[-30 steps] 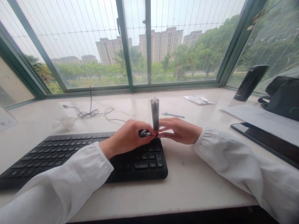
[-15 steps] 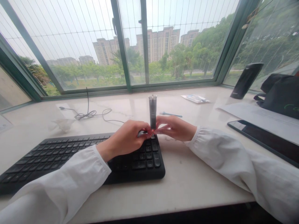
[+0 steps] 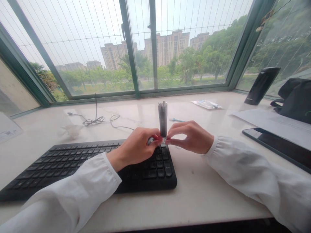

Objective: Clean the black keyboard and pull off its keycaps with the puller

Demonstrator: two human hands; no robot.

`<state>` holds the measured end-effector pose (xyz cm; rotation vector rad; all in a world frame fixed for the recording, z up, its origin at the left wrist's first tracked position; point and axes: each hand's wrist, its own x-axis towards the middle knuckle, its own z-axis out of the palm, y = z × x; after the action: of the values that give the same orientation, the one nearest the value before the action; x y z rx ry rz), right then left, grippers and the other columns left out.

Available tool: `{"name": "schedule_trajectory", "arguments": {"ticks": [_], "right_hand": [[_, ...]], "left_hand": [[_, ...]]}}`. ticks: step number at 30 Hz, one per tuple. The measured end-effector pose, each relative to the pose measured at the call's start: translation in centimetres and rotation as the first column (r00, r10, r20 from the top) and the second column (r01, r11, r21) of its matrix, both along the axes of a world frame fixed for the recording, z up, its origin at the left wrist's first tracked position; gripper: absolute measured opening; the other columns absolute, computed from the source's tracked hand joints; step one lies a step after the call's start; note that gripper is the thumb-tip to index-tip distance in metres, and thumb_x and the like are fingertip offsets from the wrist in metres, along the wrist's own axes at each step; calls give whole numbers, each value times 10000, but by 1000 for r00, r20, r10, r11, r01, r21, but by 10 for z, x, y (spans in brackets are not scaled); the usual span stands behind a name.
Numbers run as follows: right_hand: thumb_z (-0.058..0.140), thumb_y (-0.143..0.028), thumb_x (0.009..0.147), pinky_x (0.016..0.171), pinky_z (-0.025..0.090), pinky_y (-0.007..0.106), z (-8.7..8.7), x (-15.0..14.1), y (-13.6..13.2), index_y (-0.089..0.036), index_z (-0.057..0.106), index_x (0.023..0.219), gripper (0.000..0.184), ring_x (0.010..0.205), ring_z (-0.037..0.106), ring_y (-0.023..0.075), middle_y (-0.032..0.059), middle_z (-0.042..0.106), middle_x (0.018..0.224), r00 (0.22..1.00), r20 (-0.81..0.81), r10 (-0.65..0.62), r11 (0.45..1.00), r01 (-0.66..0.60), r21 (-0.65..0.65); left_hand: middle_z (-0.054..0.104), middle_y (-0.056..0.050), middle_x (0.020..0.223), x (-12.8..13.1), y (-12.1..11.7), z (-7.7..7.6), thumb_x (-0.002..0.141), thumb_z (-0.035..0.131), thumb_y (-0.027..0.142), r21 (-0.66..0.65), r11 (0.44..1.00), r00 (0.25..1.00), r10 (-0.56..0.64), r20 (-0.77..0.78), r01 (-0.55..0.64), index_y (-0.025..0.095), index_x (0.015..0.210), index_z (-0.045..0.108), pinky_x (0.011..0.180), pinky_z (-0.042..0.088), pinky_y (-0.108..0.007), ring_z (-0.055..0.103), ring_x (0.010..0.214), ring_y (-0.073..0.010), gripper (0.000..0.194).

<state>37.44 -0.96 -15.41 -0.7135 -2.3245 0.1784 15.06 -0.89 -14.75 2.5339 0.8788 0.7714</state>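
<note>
An upright dark grey, slim device (image 3: 163, 119) with small metal prongs on its top stands over the keyboard's far right corner. My left hand (image 3: 137, 146) is closed at the device's lower end, with a small rounded grey piece (image 3: 150, 140) showing between thumb and fingers. From the other side, my right hand (image 3: 190, 137) pinches with thumb and forefinger close to the same lower end. What lies between its fingertips is too small to make out. Beneath my left hand is the black keyboard (image 3: 77, 158).
Behind the hands lie a thin blue tool (image 3: 176, 120), a flat clear packet (image 3: 206, 104) and a coiled black cable (image 3: 93, 121). To the right are a phone (image 3: 279, 145), paper sheets (image 3: 272, 121), a black upright case (image 3: 262, 85) and a black bag (image 3: 295, 100). Windows stand behind the table.
The view has shifted slightly, so everything sits a little further right and lower. The reddish glow at the device's lower end is gone. Both hands stay by its lower end.
</note>
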Motion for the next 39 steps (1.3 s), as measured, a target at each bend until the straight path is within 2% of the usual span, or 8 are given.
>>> {"name": "schedule_trajectory", "arguments": {"ticks": [3, 8, 15, 23, 29, 39], "right_hand": [[713, -329, 858, 699, 517, 247, -2, -3, -4, -213, 756, 851, 124, 710, 686, 136, 26, 741, 821, 1000, 9, 5, 1000, -4, -19], [604, -243, 931, 707, 504, 257, -10, -6, -6, -192, 708, 866, 133, 752, 683, 150, 44, 738, 856, 999, 47, -2, 1000, 4, -31], [545, -273, 965, 753, 502, 277, -20, -10, -5, -191, 663, 901, 157, 818, 666, 170, 68, 718, 908, 999, -54, -5, 997, 1, -81], [558, -306, 959, 705, 495, 249, -22, -10, -1, -185, 657, 880, 175, 734, 655, 151, 38, 719, 824, 997, -51, -52, 993, 47, -112], [528, -292, 968, 933, 482, 317, -24, -11, -1, -204, 665, 962, 163, 934, 686, 183, 47, 736, 1010, 997, -71, -11, 990, 1, -142], [535, -286, 955, 769, 486, 238, -23, -10, 0, -189, 683, 961, 177, 812, 686, 157, 15, 751, 914, 997, -33, -77, 975, 68, -213]], "left_hand": [[708, 0, 800, 0, 0, -1, 839, 555, 101, -13, 1000, 1000, -4, 19, 4, 187, 846, 670, 673, 457, -234, 635, 751, -142, 144], [705, 8, 813, -1, 2, -3, 842, 580, 116, -48, 999, 999, -16, 45, 19, 188, 848, 672, 714, 461, -235, 624, 766, -133, 117], [668, 11, 827, -4, 8, -8, 919, 531, 240, -185, 981, 994, -40, 98, 58, 182, 860, 623, 751, 465, -249, 592, 800, -140, 124], [643, 25, 795, -5, 13, -9, 914, 559, 262, -209, 977, 995, -22, 98, 42, 182, 854, 637, 759, 461, -243, 571, 793, -134, 127], [678, -8, 952, -4, 14, -9, 903, 550, 170, -166, 981, 987, -78, 142, 101, 189, 905, 657, 873, 471, -273, 609, 925, -151, 109], [681, -35, 960, 1, 11, -9, 903, 527, 159, -148, 989, 995, 6, 104, 10, 185, 940, 666, 843, 487, -289, 617, 904, -172, 146]]}}
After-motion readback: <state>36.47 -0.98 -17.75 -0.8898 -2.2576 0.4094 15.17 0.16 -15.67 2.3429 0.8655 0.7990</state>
